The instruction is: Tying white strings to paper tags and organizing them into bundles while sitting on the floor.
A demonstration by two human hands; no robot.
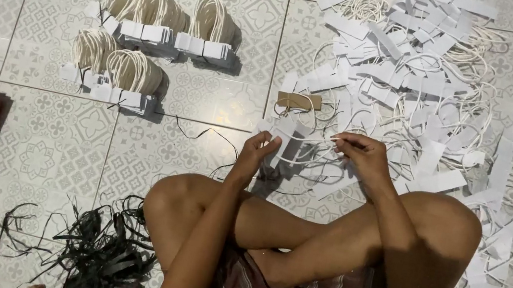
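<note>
Person seated cross-legged on patterned floor tiles. Left hand has its fingers closed on a white paper strip with a cord attached. Right hand pinches a strip end between thumb and fingertips — both hands sit at the near edge of the loose heap of strips and cord loops. One brown card piece lies on the heap's left margin. Five tied bundles stand well left of the heap. Black string scraps lie beside the left knee.
</note>
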